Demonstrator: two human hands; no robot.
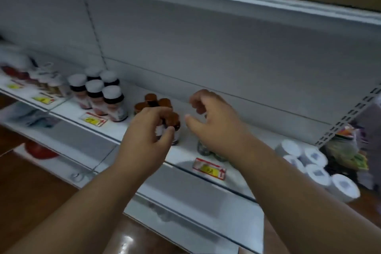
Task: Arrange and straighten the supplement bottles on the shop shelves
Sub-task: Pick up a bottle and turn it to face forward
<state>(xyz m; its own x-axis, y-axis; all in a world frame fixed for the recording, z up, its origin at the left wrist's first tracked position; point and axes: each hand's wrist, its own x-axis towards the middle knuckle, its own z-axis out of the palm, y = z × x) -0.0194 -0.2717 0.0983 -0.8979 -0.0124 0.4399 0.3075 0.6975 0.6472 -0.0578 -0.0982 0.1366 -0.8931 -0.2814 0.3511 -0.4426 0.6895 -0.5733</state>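
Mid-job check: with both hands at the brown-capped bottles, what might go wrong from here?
1. The left hand grips the front brown-capped bottle in a tight cluster; turning it might knock over the brown-capped bottles behind.
2. The right hand hovers with fingers curled above the small dark bottles near the shelf edge; a careless sweep might push them off.

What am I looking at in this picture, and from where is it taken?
A camera worn on a person's head looks down at their two bare hands before a white shop shelf. No machine is here. The left hand has its grip on a brown-capped bottle at the front of a small group. The right hand hovers beside it with loosely curled fingers, holding nothing. To the left stand white-capped bottles. Yellow price tags sit on the shelf edge. The picture is blurred.
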